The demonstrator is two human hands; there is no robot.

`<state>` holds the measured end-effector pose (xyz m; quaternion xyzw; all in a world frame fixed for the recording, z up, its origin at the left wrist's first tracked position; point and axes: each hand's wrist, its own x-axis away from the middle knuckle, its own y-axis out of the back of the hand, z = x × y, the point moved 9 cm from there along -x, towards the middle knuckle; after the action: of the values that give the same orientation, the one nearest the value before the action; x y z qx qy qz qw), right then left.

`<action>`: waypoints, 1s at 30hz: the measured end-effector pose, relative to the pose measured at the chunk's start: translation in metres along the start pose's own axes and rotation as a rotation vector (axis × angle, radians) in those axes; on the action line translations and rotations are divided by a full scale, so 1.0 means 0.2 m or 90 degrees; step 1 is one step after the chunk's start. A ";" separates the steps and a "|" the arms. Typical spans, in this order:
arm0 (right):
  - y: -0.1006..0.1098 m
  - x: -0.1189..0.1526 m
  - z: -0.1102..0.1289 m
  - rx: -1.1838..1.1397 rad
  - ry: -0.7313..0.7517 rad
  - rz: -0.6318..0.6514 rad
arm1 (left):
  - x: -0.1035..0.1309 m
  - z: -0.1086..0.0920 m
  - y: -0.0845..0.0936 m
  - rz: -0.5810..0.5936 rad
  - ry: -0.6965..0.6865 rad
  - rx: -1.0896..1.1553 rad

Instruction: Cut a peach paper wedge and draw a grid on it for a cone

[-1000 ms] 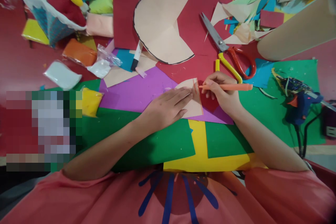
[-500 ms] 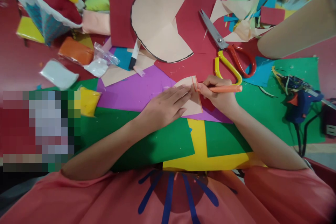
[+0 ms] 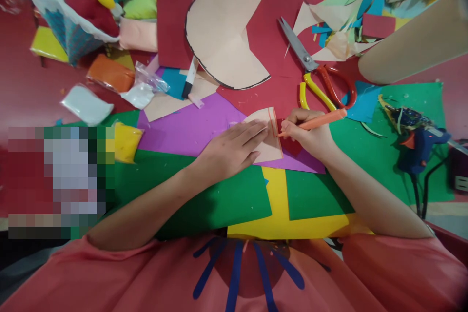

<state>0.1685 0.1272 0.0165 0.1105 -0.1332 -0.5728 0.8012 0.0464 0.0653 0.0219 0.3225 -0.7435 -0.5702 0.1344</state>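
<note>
My left hand [image 3: 234, 148] lies flat on a small cream paper piece [image 3: 269, 144], its fingers stretched out and covering the left part. Orange lines run along the piece's right side. My right hand [image 3: 310, 134] is closed around an orange marker [image 3: 325, 119], whose tip touches the paper's right edge or sits just beside it; I cannot tell which. Beneath the piece is a purple sheet [image 3: 175, 129]. Scissors [image 3: 309, 61] with one yellow and one red handle lie partly open just beyond my right hand.
A large cream cutout [image 3: 219, 29] with a black outline lies on red sheets. Clay packets [image 3: 111, 73] and blue patterned cones [image 3: 69, 29] crowd the left. At right are a glue gun [image 3: 420, 148], a cream roll [image 3: 417, 39] and paper scraps [image 3: 340, 14]. Green sheets [image 3: 219, 197] cover the front.
The marker's tip has moved down along the paper's right side, and its back end has tilted up. My left hand stays on the paper. The whole view has shifted slightly.
</note>
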 end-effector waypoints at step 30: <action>0.02 0.02 -0.01 -0.065 0.027 -0.018 | -0.01 0.09 -0.04 0.016 0.029 -0.004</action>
<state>0.1752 0.1245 0.0157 0.0835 -0.0857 -0.5878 0.8001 0.0393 0.0791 0.0083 0.3256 -0.7425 -0.5633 0.1593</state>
